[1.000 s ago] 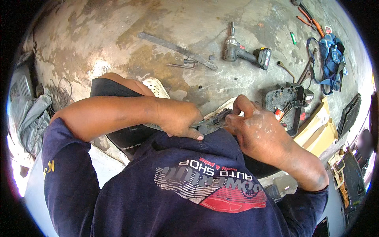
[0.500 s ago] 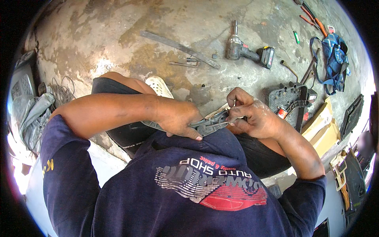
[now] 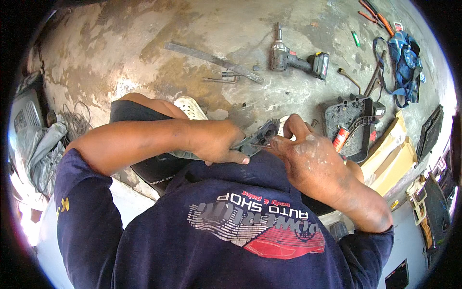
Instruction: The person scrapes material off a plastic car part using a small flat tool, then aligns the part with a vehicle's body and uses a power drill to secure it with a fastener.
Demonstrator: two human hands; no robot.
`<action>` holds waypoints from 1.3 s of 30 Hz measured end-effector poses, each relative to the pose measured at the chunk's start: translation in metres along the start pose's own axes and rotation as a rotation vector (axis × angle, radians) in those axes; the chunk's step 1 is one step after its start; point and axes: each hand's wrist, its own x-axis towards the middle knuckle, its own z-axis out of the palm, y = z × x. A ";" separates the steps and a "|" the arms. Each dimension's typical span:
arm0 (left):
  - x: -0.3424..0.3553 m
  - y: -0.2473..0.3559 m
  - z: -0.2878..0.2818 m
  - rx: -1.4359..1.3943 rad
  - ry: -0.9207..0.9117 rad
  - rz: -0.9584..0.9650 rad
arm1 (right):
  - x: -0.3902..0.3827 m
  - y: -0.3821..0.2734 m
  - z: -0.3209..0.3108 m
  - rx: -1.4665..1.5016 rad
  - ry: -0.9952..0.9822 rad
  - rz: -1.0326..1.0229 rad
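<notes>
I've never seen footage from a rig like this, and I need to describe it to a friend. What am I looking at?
There is no robot here: the hands are a person's own, bare. A wide fisheye camera on the person's head looks down, so straight edges bend near the rim and the dark blue shirt fills the bottom.

The left hand holds a dark grey part over the lap. The right hand is at the part's other end; what its fingertips grip is hard to make out.

On the stained concrete floor lie a cordless power tool, a flat metal bar, a black tray-like housing and a blue strapped bundle.
</notes>
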 end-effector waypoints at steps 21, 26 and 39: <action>-0.001 0.002 -0.011 -0.132 -0.013 -0.051 | 0.026 0.068 0.050 0.455 0.412 -0.255; 0.000 0.002 -0.023 -0.276 0.249 0.015 | 0.020 0.068 0.032 0.700 0.599 0.096; 0.026 0.018 -0.032 -0.510 0.453 0.178 | 0.050 0.065 0.026 1.359 0.451 0.263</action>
